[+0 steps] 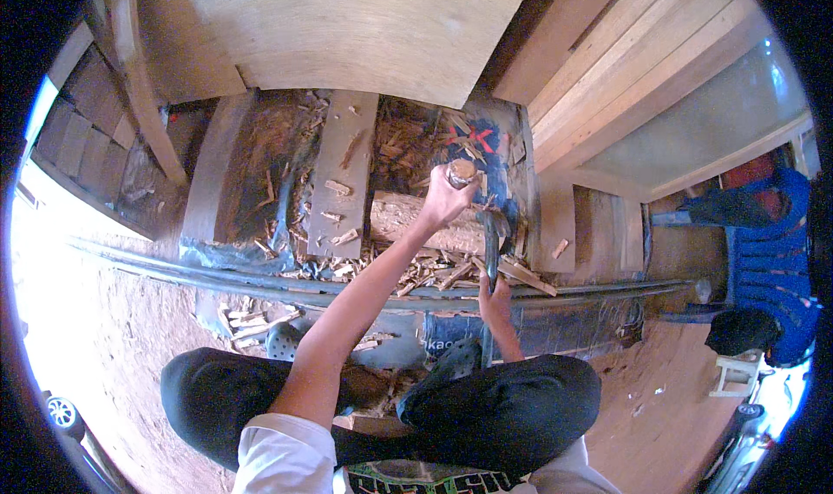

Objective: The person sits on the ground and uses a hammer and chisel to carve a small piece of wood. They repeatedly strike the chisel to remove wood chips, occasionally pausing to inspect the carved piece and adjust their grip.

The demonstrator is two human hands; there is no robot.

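Observation:
My left hand is closed round an upright piece of wood, its round end uppermost, above a pale log lying crosswise among chips. My right hand, nearer my body, is closed on a long dark tool, apparently a blade, pointing away from me beside the held wood; its grip is mostly hidden by my fingers. A flat board with scattered chips lies left of the log.
A plywood sheet fills the far side, with stacked timber at the right and wooden framing at the left. A person in blue is at the far right, near a small pale stool. My legs are bent below.

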